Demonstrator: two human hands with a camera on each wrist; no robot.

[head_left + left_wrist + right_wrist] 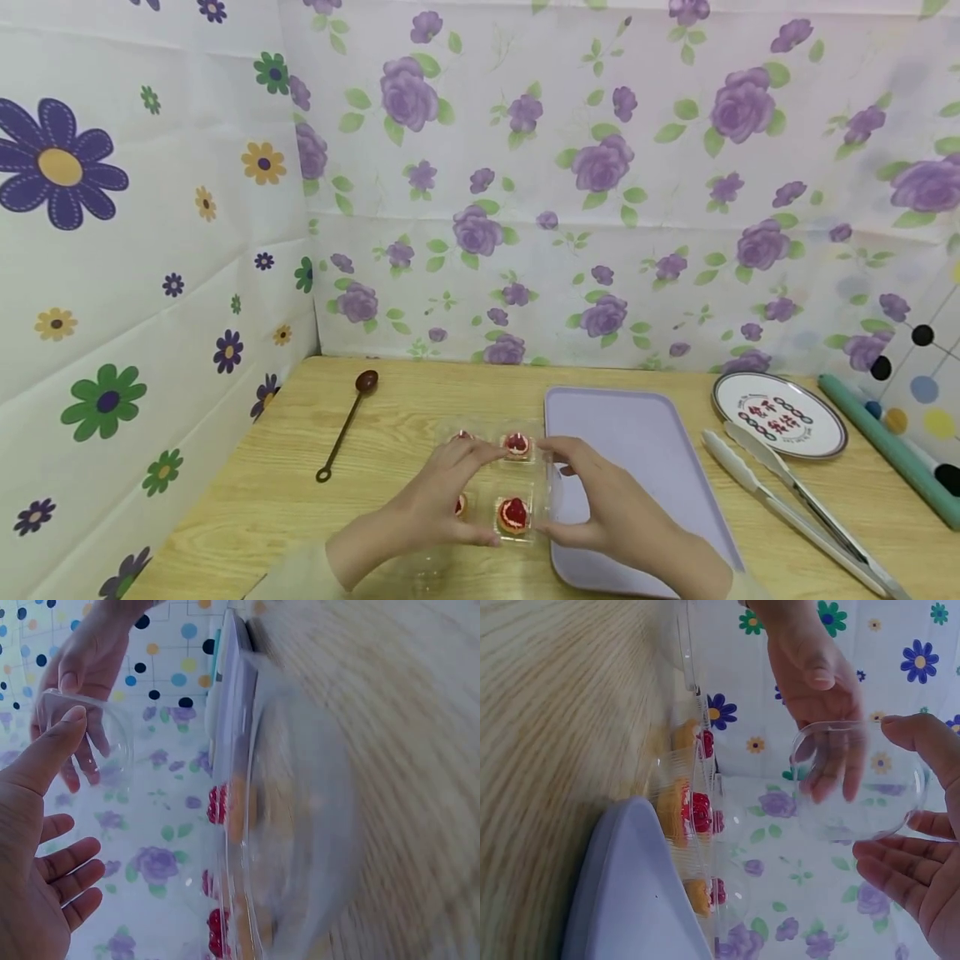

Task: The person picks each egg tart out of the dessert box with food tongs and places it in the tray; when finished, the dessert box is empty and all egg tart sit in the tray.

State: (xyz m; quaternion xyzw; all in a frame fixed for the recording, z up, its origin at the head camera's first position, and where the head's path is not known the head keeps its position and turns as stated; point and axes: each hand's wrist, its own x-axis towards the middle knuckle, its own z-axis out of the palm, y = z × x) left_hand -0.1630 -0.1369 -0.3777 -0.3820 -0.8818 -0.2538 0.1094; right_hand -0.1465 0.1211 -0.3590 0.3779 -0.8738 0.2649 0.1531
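A clear plastic tart tray [480, 477] lies on the table, with several small tarts topped in red sitting in it; one tart [513, 515] shows plainly between my hands. Above the tray, my right hand [611, 500] holds a clear, rounded plastic cover [859, 787] by its edges, thumb on one side and fingers on the other. My left hand [420, 508] faces it from the left, fingers spread and extended. In the left wrist view the left thumb overlaps the cover [112, 742]. Part of the tray is hidden behind my left hand.
A lilac tray [637, 467] lies to the right, under my right hand. Beyond it are metal tongs [795, 508] and a printed plate [780, 414]. A dark long-handled spoon [345, 425] lies at the left. Another clear rounded plastic piece [307, 817] stands near the left wrist.
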